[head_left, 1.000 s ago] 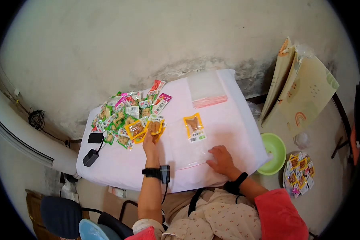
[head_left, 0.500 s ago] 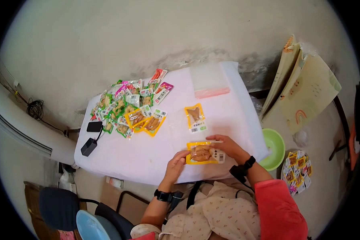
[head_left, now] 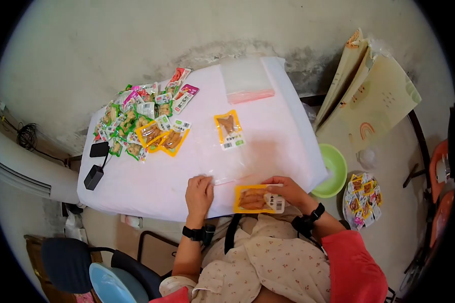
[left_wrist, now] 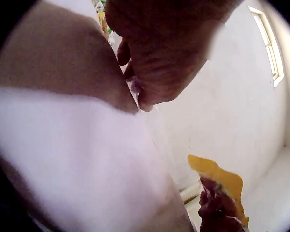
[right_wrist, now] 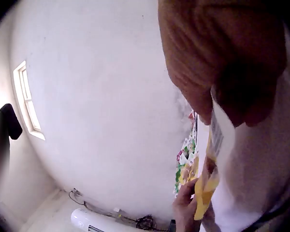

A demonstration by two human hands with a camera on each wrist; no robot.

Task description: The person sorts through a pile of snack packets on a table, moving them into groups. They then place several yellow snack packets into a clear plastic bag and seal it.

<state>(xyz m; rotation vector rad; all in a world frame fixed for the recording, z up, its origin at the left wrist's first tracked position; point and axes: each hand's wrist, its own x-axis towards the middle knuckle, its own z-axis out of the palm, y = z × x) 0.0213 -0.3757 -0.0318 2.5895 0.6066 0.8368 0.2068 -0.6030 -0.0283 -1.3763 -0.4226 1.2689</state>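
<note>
My right hand grips a yellow snack packet by its right end, at the near table edge; the same packet hangs below my fingers in the right wrist view. My left hand rests on the white tablecloth and pinches the near corner of a clear plastic bag. In the left wrist view my fingertips are pressed together, with the yellow packet farther off. A second yellow packet lies flat mid-table.
A pile of several small snack packets covers the far left. A stack of clear zip bags lies at the far edge. Two black devices sit at the left edge. A green bowl, snacks on the floor and folded mats stand to the right.
My left hand carried a yellow packet from the pile to the near edge and passed it to my right hand. The left hand then moved onto the clear bag.
</note>
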